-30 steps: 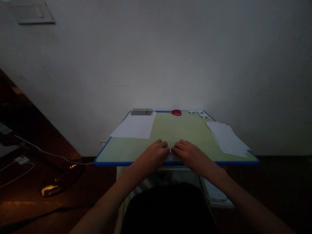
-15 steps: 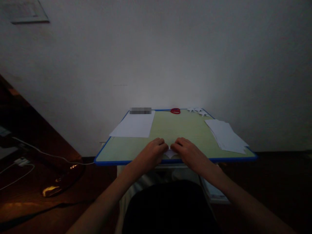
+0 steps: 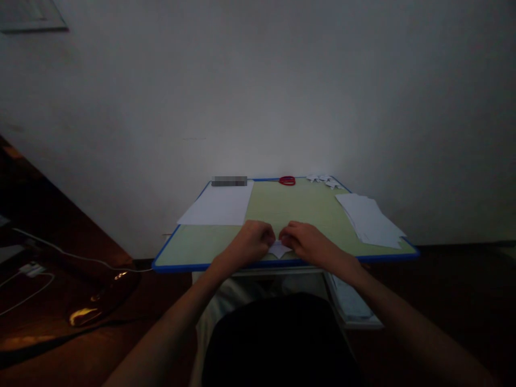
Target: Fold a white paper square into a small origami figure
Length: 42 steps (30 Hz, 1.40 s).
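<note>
A small piece of folded white paper (image 3: 279,249) lies near the front edge of the green tabletop (image 3: 278,207), its pointed corner toward me. My left hand (image 3: 257,237) grips its left side with bent fingers. On the other side, my right hand (image 3: 300,239) has its fingers curled onto the paper's right part. The fingertips of both hands cover the paper's side edges, so its full outline is hidden.
White sheets (image 3: 220,207) lie at the left, and a stack of paper pieces (image 3: 368,219) at the right. Red-handled scissors (image 3: 287,181) and several small folded paper shapes (image 3: 324,180) rest along the back edge by the wall. A white cable (image 3: 80,255) hangs at the left.
The view has shifted slightly. My hands have moved a little apart, and more of the folded paper shows between them. Both hands stay at the paper.
</note>
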Each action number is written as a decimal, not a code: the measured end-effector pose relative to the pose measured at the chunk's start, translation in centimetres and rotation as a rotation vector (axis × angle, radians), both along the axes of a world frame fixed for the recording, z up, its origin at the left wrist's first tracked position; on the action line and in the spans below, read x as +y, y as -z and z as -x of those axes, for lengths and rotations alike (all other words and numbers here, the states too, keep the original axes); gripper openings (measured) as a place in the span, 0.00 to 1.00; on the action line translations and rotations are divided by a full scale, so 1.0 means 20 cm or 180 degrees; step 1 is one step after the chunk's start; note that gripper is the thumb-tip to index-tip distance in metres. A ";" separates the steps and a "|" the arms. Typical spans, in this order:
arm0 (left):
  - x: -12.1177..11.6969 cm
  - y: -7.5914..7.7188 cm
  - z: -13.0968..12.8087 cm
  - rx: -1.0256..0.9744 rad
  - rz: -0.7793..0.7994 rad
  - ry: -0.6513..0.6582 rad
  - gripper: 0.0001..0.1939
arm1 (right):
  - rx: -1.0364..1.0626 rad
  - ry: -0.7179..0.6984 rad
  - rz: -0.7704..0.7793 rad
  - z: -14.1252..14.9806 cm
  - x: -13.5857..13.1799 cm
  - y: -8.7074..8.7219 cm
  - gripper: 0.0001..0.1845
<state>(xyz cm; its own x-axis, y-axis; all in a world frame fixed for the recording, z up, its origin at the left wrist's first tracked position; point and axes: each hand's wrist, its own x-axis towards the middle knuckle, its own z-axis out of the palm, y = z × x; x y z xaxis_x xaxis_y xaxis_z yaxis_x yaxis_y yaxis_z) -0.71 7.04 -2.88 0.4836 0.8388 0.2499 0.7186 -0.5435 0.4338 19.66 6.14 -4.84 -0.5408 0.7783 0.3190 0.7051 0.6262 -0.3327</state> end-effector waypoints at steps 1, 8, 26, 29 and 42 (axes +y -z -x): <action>0.00 -0.01 0.00 -0.0021 0.0104 -0.0051 0.10 | -0.0067 -0.0007 0.0077 0.00 0.01 -0.02 0.10; 0.03 -0.09 -0.04 0.0321 0.0637 -0.0188 0.13 | -0.0495 0.0058 0.0830 0.02 0.09 -0.17 0.12; 0.23 -0.22 -0.10 0.1233 0.1624 0.0045 0.03 | -0.1491 -0.0020 0.1775 0.09 0.35 -0.32 0.14; 0.24 -0.23 -0.11 0.1243 0.1818 -0.0024 0.04 | -0.1442 -0.0011 0.1987 0.06 0.40 -0.31 0.17; 0.25 -0.23 -0.01 0.1750 0.1629 -0.0025 0.19 | -0.1091 -0.0131 0.1579 -0.06 0.37 -0.18 0.21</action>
